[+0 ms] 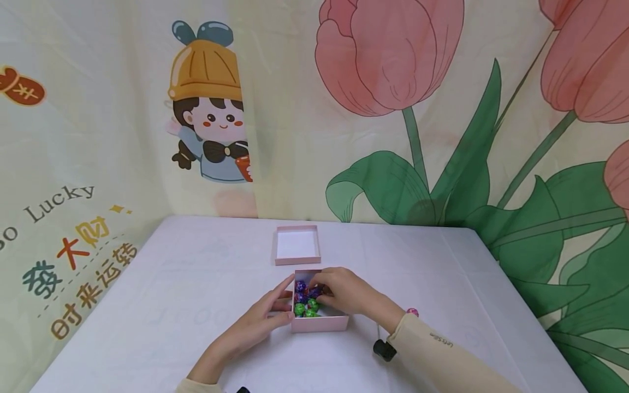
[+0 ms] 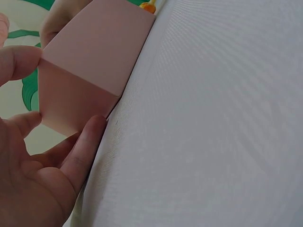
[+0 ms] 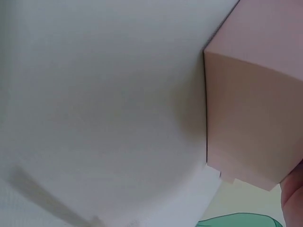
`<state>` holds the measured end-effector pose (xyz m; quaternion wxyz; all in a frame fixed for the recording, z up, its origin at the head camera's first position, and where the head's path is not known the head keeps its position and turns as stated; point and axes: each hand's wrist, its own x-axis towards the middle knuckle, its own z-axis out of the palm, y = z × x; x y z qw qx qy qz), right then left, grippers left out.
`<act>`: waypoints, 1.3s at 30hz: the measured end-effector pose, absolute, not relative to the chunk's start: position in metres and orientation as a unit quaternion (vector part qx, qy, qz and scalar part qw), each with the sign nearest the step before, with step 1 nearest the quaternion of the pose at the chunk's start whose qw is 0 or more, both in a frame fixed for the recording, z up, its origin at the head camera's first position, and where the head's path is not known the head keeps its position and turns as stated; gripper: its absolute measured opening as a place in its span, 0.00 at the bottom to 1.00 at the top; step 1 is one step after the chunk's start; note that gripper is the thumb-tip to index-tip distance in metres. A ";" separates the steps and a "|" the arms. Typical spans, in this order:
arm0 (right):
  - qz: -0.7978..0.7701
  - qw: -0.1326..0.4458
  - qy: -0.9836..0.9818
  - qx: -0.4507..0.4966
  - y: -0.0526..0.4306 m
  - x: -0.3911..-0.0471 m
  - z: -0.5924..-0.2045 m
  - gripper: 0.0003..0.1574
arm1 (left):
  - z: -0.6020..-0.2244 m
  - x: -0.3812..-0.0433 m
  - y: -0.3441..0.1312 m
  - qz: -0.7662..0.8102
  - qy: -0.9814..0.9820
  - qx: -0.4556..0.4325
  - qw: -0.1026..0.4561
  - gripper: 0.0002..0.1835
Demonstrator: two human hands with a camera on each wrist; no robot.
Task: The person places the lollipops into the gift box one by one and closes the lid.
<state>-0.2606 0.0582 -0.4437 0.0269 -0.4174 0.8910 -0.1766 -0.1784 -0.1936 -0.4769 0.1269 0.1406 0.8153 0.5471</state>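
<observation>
A pink box (image 1: 319,325) stands on the table with its top uncovered. Inside it lie shiny wrapped balls: purple ones (image 1: 301,286) toward the back left and green ones (image 1: 300,309) nearer the front. My left hand (image 1: 260,319) rests along the box's left side, thumb at the near corner; in the left wrist view its extended fingers (image 2: 90,142) touch the pink wall. My right hand (image 1: 344,289) reaches over the right wall into the box, its thumb and fingers curled round a dark purple ball. The right wrist view shows mostly the box's outer wall (image 3: 251,118).
A pink-rimmed lid (image 1: 297,263), white inside, lies behind the box. Right of it, a pink ball (image 1: 412,312) shows past the right forearm. An orange item (image 2: 149,6) appears beyond the box in the left wrist view. The white-covered table (image 1: 206,262) meets a printed curtain.
</observation>
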 end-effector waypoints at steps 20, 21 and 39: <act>-0.228 0.044 0.867 -0.441 0.077 -0.258 -0.431 0.19 | -0.479 -0.179 -0.194 0.539 0.821 0.143 0.125 0.43; -0.233 0.044 0.867 -0.438 0.080 -0.257 -0.429 0.19 | -0.479 -0.179 -0.194 0.539 0.821 0.143 0.124 0.43; -0.245 -0.001 0.909 -0.338 0.169 -0.250 -0.418 0.19 | -0.480 -0.179 -0.192 0.534 0.825 0.145 0.118 0.44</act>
